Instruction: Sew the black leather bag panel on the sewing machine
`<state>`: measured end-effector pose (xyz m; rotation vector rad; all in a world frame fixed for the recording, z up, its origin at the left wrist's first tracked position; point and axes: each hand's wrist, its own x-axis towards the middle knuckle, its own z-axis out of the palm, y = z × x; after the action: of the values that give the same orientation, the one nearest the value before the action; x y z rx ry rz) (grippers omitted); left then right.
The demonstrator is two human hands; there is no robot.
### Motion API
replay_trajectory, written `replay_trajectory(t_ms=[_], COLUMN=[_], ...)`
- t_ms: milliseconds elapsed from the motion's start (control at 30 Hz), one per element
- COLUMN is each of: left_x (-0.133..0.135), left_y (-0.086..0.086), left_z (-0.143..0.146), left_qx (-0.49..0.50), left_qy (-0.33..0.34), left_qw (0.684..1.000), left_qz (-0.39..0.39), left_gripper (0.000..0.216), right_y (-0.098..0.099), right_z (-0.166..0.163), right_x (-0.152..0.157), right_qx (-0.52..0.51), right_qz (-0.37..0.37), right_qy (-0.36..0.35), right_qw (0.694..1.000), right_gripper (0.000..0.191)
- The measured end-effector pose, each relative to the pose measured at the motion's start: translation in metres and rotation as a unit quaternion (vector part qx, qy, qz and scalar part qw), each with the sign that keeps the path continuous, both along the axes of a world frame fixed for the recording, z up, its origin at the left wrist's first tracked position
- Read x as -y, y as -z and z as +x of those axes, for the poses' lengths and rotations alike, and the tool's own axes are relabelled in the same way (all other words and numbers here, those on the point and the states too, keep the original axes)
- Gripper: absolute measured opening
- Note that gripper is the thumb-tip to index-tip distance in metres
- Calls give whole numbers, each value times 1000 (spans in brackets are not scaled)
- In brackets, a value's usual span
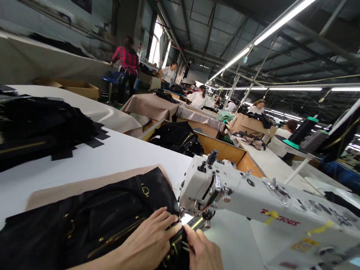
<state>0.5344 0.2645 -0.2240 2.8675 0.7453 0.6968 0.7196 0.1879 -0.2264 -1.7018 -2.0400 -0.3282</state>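
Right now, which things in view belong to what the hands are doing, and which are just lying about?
In use: left hand pressed flat on the black zipped piece; right hand pinching its edge; sewing machine.
Lying about: heap of black pieces at far left; cardboard box; black bag beyond the table edge.

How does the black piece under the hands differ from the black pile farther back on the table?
The black piece lies spread flat beside the sewing machine; the black pile is heaped farther left. The left hand presses the piece and the right hand pinches its edge; nothing touches the pile. Both are black with gold trim.
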Motion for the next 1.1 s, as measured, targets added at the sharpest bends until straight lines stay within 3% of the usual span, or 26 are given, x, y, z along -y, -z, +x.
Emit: replay_trajectory(t_ms=[500,900,1100], left_x=[0,-1,-13], left_y=[-16,-22,-28], left_z=[-1,-5,-13], left_qx=[10,46,32], left_qy=[-6,18,67], left_qw=[991,991,993], left_qz=[-130,-124,-91], left_gripper=[43,45,43], right_y=[-1,-5,-8], right_z=[2,-1,-13], right_x=[-3,2,4], right_qx=[-18,-51,-95], right_qz=[2,-45,-53], right_qy=[3,6,9], right_qw=[1000,998,994], right_gripper=[61,62,62])
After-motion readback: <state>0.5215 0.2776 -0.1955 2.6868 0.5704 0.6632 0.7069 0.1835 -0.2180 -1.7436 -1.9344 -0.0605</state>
